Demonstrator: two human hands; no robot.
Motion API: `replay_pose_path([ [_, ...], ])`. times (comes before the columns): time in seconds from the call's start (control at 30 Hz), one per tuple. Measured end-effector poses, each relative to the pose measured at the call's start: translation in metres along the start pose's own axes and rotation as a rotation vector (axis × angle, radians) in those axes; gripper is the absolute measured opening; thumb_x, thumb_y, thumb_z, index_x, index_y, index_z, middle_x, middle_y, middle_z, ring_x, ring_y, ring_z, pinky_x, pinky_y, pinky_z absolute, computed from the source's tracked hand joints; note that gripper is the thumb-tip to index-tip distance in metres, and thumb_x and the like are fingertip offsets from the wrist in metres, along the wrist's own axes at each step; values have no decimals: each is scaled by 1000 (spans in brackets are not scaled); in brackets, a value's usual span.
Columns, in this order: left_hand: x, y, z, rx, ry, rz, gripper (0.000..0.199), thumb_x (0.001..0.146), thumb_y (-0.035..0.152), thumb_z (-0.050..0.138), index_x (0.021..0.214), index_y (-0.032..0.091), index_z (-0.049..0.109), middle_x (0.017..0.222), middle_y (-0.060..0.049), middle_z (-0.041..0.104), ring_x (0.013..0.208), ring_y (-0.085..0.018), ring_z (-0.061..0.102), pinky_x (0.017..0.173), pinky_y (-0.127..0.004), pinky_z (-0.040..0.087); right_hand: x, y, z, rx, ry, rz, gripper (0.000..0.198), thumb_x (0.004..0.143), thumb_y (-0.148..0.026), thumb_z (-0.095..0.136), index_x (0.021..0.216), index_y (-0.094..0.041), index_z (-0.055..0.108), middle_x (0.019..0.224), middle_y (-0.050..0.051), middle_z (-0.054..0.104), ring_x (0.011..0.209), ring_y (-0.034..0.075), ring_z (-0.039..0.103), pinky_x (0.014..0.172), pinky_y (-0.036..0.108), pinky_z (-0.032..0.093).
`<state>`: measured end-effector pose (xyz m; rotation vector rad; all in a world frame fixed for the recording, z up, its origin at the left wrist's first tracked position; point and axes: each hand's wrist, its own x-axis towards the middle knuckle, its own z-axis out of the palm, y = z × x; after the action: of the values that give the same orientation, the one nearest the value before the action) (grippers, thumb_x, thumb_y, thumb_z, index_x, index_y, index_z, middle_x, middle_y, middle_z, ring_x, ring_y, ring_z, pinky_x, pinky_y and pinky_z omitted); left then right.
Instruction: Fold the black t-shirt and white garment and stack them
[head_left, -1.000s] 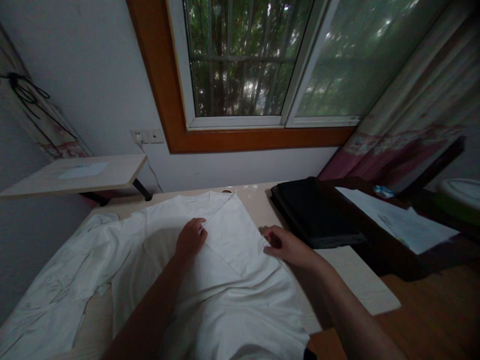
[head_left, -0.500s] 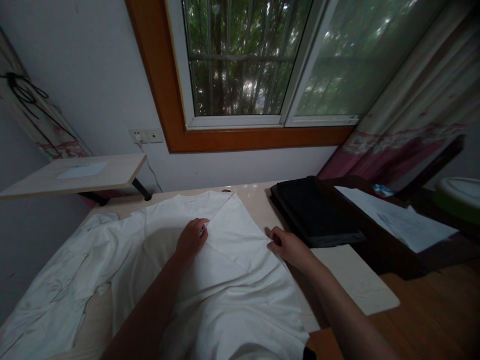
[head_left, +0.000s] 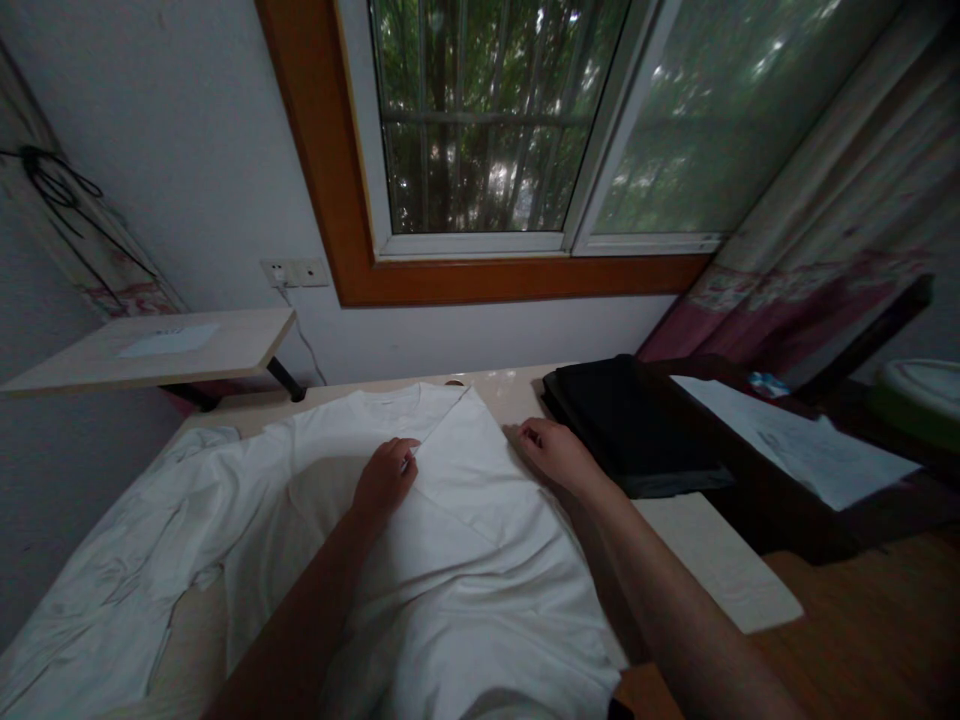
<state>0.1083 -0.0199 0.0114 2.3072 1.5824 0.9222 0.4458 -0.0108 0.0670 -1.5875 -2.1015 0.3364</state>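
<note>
A white T-shirt lies spread over the table, with its neckline at the far side and one side folded inward. My left hand pinches the fabric along the fold line, near the upper middle of the shirt. Just past the shirt's right edge is my right hand, its fingers curled in, with no cloth visible in them. Wrinkles run across the lower part of the shirt. More crumpled white cloth lies to the left.
A black folded bag or case sits right of the shirt, beside a pale board and papers. At the back left stands a small raised shelf on black legs. A window is ahead.
My right hand has let go of the shirt's right edge and moved up and slightly left, away from the cloth. My left hand stays in place on the fold.
</note>
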Motion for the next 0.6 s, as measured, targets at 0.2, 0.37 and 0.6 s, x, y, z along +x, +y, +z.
replay_pose_path([
  [0.2,-1,-4,2,-31,-18,-26,32,91,14,51,118,20,65,97,-5,68,83,-17,63,85,-32,53,70,-10,35,-34,25,-13,27,102,-29,50,119,-21,69,107,9,76,94,20,70,84,26,48],
  [0.37,-1,-8,3,-72,-34,-63,31,93,17,51,120,21,65,99,-4,68,82,-16,63,83,-30,53,117,-12,52,-199,-176,-102,42,105,-30,48,146,-23,55,130,12,67,113,21,66,95,26,46],
  [0.6,0,-9,2,-112,-30,-74,28,93,19,53,117,22,66,95,-3,69,82,-16,64,84,-31,54,150,-4,53,-306,-320,-140,33,103,-24,50,131,-22,67,125,11,68,113,20,64,98,26,44],
])
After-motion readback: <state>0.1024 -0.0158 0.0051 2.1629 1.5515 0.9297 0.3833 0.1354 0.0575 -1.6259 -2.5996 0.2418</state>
